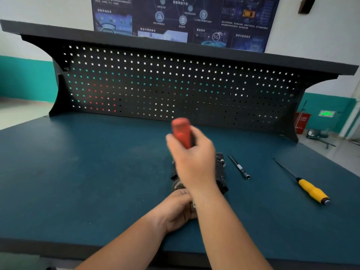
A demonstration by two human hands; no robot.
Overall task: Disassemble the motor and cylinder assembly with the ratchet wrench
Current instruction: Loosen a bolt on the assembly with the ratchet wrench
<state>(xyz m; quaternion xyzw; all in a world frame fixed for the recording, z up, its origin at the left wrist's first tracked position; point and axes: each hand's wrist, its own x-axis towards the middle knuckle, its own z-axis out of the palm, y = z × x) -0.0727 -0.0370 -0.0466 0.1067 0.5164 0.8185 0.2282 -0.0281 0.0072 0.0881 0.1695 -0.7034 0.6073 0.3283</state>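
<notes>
1. Count: one motor and cylinder assembly [221, 172], one ratchet wrench [181, 131], one slim metal extension bar [240, 167], one yellow-handled screwdriver [311, 190], and two hands.
2. The motor and cylinder assembly, dark and blocky, lies near the middle of the blue-green desk [78, 182]. It is largely hidden under the two hands, with only its right side and a round metal end showing.
3. The right hand [192, 158] has its fingers wrapped round the red handle of the ratchet wrench. The handle stands up out of the fist and leans away toward the pegboard [175, 84]. It is blurred, and the head of the wrench is hidden behind the hand.
4. The right forearm reaches in from the lower right edge and crosses above the left wrist, so the fist sits directly over the assembly.
5. The left hand [178, 211] is curled round the near end of the assembly, with the knuckles turned up and the thumb side toward the right arm. Its forearm comes in from the lower left.
6. The extension bar lies loose on the desk just right of the assembly, socket end nearest the person.
7. The screwdriver lies farther right, well apart from the bar. Its handle is toward the near edge and its thin shaft points away to the upper left.
</notes>
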